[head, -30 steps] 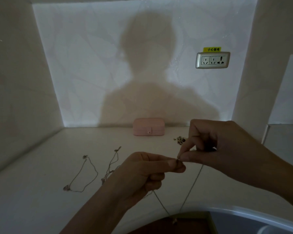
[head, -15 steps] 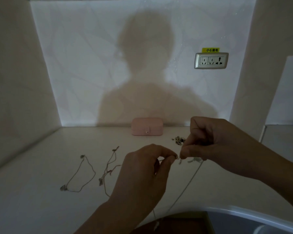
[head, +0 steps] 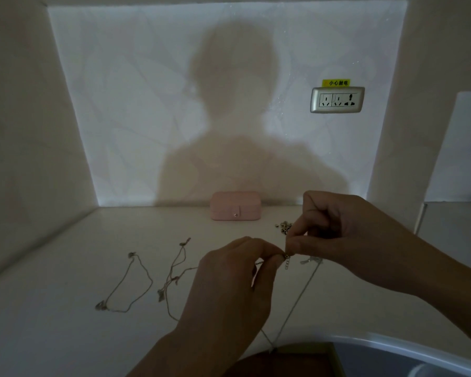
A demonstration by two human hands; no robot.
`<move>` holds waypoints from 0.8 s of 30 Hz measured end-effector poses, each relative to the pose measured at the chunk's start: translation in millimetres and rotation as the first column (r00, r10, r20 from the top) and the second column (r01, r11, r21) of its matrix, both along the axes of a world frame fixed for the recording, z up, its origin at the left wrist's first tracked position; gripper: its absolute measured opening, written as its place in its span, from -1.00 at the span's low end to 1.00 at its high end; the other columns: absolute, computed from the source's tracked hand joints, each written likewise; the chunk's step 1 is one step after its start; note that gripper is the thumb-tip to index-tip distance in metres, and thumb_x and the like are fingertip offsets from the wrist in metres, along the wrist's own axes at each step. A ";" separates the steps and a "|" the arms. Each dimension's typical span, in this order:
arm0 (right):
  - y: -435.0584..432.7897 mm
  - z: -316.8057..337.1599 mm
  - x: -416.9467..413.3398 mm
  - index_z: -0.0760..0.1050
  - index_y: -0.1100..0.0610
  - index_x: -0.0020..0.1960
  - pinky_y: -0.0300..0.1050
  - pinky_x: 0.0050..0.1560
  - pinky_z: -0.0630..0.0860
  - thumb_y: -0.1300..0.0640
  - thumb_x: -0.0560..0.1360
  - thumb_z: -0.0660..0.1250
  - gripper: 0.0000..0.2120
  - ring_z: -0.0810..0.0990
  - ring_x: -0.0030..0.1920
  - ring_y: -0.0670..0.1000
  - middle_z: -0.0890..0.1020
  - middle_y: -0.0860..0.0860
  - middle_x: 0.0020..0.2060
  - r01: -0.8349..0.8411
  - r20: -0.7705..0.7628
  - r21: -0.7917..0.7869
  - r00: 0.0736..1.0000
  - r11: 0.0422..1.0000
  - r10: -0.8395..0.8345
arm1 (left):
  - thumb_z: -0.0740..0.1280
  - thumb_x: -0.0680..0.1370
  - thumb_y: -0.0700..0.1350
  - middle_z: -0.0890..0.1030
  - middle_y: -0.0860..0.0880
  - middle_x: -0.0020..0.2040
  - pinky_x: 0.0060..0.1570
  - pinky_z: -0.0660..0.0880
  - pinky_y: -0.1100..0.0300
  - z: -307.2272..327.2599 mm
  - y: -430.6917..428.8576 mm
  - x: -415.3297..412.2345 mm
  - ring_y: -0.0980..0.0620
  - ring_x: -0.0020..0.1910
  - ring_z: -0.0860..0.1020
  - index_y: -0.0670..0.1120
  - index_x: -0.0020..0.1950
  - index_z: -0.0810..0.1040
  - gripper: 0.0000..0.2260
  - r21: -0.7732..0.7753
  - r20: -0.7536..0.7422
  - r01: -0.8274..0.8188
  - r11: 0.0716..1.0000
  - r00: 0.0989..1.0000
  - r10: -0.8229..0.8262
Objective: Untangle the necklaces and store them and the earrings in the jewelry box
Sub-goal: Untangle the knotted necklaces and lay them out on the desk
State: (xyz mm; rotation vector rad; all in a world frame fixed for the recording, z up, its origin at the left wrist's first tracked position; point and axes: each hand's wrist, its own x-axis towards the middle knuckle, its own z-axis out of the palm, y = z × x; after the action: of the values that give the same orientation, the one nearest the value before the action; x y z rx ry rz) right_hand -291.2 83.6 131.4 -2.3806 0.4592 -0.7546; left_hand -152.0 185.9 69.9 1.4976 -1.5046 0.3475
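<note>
My left hand (head: 230, 284) and my right hand (head: 335, 235) pinch the two clasp ends of a thin silver necklace (head: 299, 297) close together above the white table (head: 52, 336). Its chain hangs down in a loop past the table's front edge. Two other necklaces lie flat on the table to the left: a looped one (head: 132, 284) and a more bunched one (head: 174, 270). A small heap of earrings (head: 282, 225) lies behind my right hand, partly hidden by it. The pink jewelry box (head: 235, 205) stands closed against the back wall.
Walls close the table in at the left, back and right. A silver wall socket (head: 337, 100) with a yellow label sits high on the back wall. The table's curved front edge (head: 392, 342) runs at bottom right.
My left hand has turned palm-down, its fingertips still at the clasp. The right hand rose slightly. The view shifted a little, so the table items sit lower left.
</note>
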 end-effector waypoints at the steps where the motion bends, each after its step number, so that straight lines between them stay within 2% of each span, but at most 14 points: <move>1: 0.4 0.1 -0.2 0.16 0.15 -0.32 -0.32 -0.34 0.46 0.26 0.40 0.43 -0.59 0.62 -0.30 -0.19 0.68 -0.06 -0.30 -0.002 0.000 0.004 1.000 1.000 0.002 | 0.34 0.43 -0.01 0.45 0.36 -0.41 -0.24 0.38 0.57 0.2 0.0 -0.3 0.42 -0.39 0.43 0.09 -0.15 0.61 -0.93 0.005 -0.012 0.006 1.000 1.000 -0.006; 3: 1.1 0.1 -0.9 0.17 0.16 -0.32 -0.35 -0.35 0.44 0.26 0.40 0.43 -0.59 0.61 -0.30 -0.21 0.68 -0.05 -0.31 -0.008 0.005 0.013 1.000 1.000 0.008 | 0.34 0.44 -0.01 0.48 0.41 -0.34 -0.21 0.38 0.56 0.9 0.6 -0.9 0.41 -0.38 0.45 0.09 -0.13 0.60 -0.93 0.005 -0.029 0.015 1.000 0.999 -0.014; 7: 2.3 0.5 -1.6 0.17 0.15 -0.32 -0.34 -0.35 0.44 0.25 0.40 0.43 -0.60 0.63 -0.28 -0.16 0.68 -0.10 -0.33 -0.018 0.015 0.022 1.000 1.000 0.018 | 0.37 0.43 -0.04 0.41 0.39 -0.44 -0.24 0.34 0.62 1.9 0.4 -1.4 0.44 -0.41 0.42 0.10 -0.15 0.60 -0.96 -0.019 0.028 -0.014 1.000 1.000 0.014; 11: 3.3 1.3 -2.2 0.17 0.14 -0.31 -0.05 -0.24 0.50 0.24 0.41 0.42 -0.60 0.65 -0.22 -0.05 0.69 -0.07 -0.30 -0.018 0.021 0.036 1.000 0.999 0.017 | 0.35 0.42 -0.01 0.44 0.40 -0.39 -0.27 0.36 0.60 3.5 0.0 -2.0 0.44 -0.40 0.41 0.11 -0.09 0.56 -0.91 -0.018 0.016 -0.006 1.000 1.000 0.006; 13: 4.9 1.4 -2.4 0.18 0.12 -0.31 -0.02 -0.21 0.53 0.24 0.40 0.42 -0.61 0.66 -0.22 -0.02 0.70 -0.06 -0.28 -0.007 0.033 0.031 0.999 0.999 0.006 | 0.37 0.40 -0.03 0.31 0.36 -0.49 -0.33 0.26 0.67 6.5 1.2 -3.5 0.50 -0.40 0.36 0.10 -0.20 0.59 -0.97 -0.024 0.054 -0.017 1.000 0.998 0.018; 15: 6.3 -0.1 -2.5 0.20 0.09 -0.32 0.00 -0.20 0.56 0.23 0.40 0.42 -0.62 0.65 -0.23 -0.01 0.70 -0.07 -0.27 0.009 0.054 0.026 0.998 1.000 -0.010 | 0.38 0.39 -0.06 0.22 0.38 -0.48 -0.39 0.19 0.69 8.4 1.8 -4.8 0.52 -0.41 0.33 0.08 -0.23 0.59 -0.97 -0.032 0.061 -0.024 0.999 0.998 0.026; 17: 7.8 -1.4 -2.1 0.22 0.01 -0.34 0.00 -0.22 0.56 0.22 0.39 0.43 -0.62 0.64 -0.25 0.05 0.70 -0.08 -0.27 0.025 0.073 0.020 0.997 0.999 -0.027 | 0.40 0.40 -0.07 0.23 0.37 -0.45 -0.40 0.20 0.67 8.8 2.6 -5.5 0.52 -0.40 0.34 0.07 -0.25 0.58 -0.95 -0.030 0.066 -0.034 0.999 0.997 0.035; 20: 9.3 -2.8 -1.9 0.28 -0.09 -0.38 -0.04 -0.23 0.60 0.19 0.37 0.45 -0.62 0.66 -0.25 0.00 0.69 -0.10 -0.27 0.041 0.101 0.000 0.994 0.999 -0.041 | 0.43 0.43 -0.10 0.30 0.35 -0.43 -0.34 0.27 0.64 6.2 1.6 -4.5 0.50 -0.35 0.38 0.07 -0.25 0.56 -0.89 0.002 0.034 -0.047 0.999 0.998 0.047; 23: 11.6 -4.1 -0.9 0.34 -0.10 -0.34 0.09 -0.19 0.61 0.17 0.31 0.51 -0.65 0.66 -0.22 0.12 0.68 -0.18 -0.29 0.047 0.106 -0.034 0.993 0.998 -0.043 | 0.40 0.42 -0.05 0.27 0.35 -0.43 -0.38 0.29 0.61 5.8 0.0 -4.4 0.49 -0.36 0.36 0.10 -0.26 0.53 -0.91 0.012 0.067 -0.072 0.997 0.995 0.071; 24: 11.9 -4.9 -0.5 0.36 -0.11 -0.34 0.08 -0.19 0.61 0.17 0.29 0.52 -0.65 0.66 -0.22 0.10 0.68 -0.21 -0.30 0.055 0.110 -0.055 0.993 0.997 -0.048 | 0.38 0.41 -0.03 0.24 0.35 -0.43 -0.39 0.29 0.61 6.0 -0.6 -4.3 0.49 -0.37 0.35 0.11 -0.27 0.52 -0.92 0.018 0.075 -0.080 0.997 0.994 0.079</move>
State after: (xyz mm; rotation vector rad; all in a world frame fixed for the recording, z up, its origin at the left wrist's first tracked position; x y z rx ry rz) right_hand -291.7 95.5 126.5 -2.3747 0.4605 -0.9280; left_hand -156.3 185.3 76.0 1.5791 -1.5137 0.4405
